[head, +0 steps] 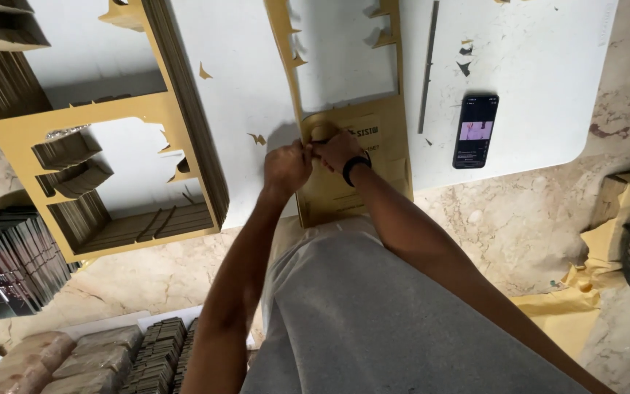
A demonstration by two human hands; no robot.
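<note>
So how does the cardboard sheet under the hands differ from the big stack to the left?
The single sheet lies flat and thin under the left hand and right hand; the stack is many layers thick and untouched. The sheet carries print; the stack's top looks plain. Both are tan die-cut cardboard with cut-out windows on the white table.

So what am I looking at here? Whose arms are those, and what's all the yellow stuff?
The one picture comes from a camera on a person's head, looking down. The left hand and the right hand, which wears a black wristband, pinch a round piece of a yellow-brown card sheet with shapes punched out. It lies on a white table. To the left sits a thick stack of such sheets; to the right, a phone with its screen lit.
</note>
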